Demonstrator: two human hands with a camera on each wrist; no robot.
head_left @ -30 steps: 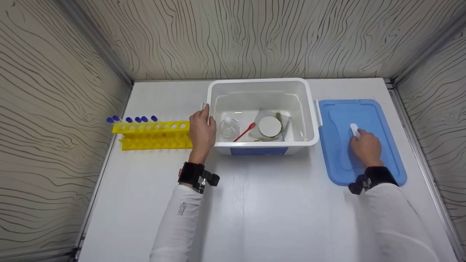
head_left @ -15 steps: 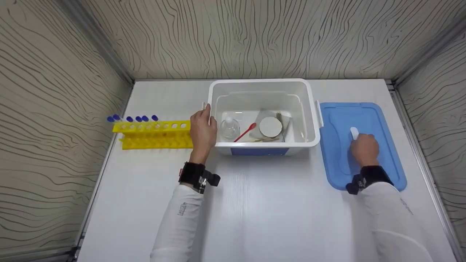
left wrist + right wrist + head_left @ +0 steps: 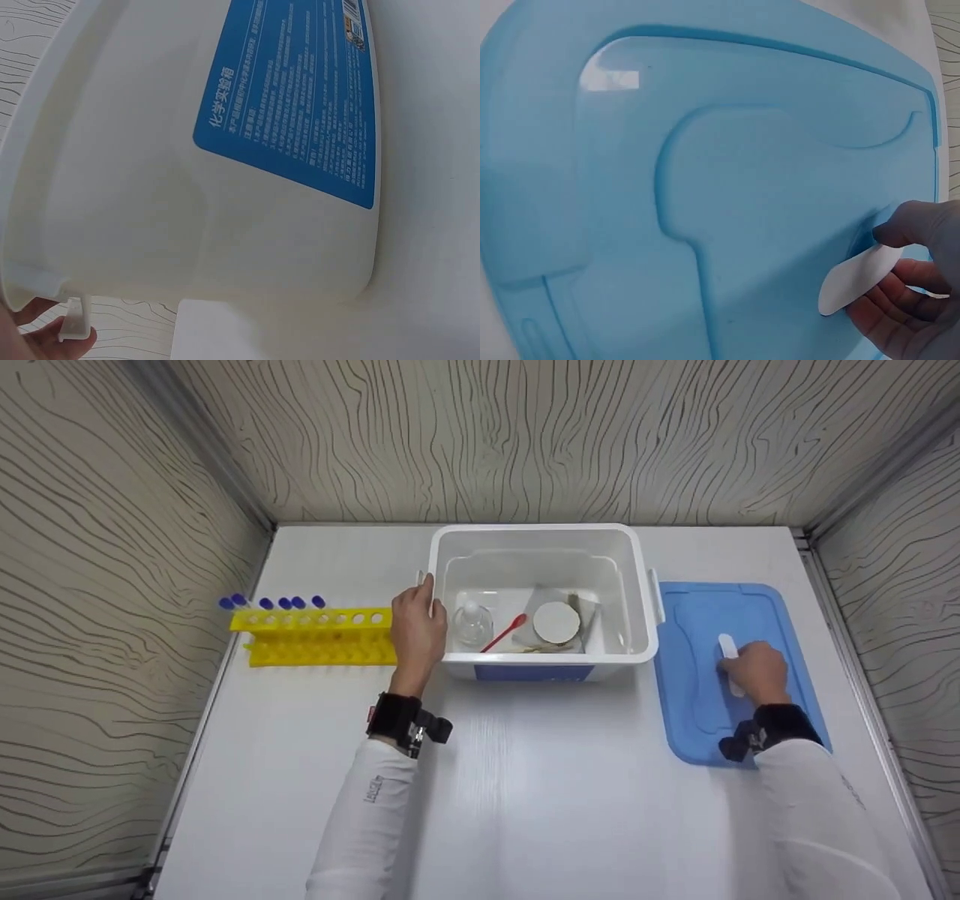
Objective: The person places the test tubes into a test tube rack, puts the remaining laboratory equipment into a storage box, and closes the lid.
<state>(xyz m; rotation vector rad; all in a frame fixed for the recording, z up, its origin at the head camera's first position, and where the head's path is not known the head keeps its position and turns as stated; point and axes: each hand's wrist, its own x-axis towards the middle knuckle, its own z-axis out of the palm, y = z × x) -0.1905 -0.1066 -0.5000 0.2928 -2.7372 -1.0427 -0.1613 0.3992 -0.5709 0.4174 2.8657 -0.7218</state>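
Observation:
A white plastic storage box (image 3: 540, 658) with a blue printed label (image 3: 292, 90) stands at the table's back middle without its lid. My left hand (image 3: 420, 630) is at its left side, with thumb and fingers about the white side latch (image 3: 75, 321). To the right, the blue lid (image 3: 681, 690) lies on the table. My right hand (image 3: 759, 671) pinches the white handle (image 3: 862, 277) in the lid's middle between thumb and fingers. Inside the box are a clear glass vessel (image 3: 472, 626), a red spoon (image 3: 506, 631) and a round white-topped item (image 3: 556, 622).
A yellow test tube rack (image 3: 322, 656) holds several blue-capped tubes (image 3: 285, 604) left of the box, close to my left hand. A second white latch (image 3: 656, 596) sticks out beside the lid. Wood-patterned walls (image 3: 487, 442) border the table's back and sides.
The blue lid has slid toward me and slightly left, with my right hand on its handle. More of the handle shows now. My left hand and the box have stayed in place.

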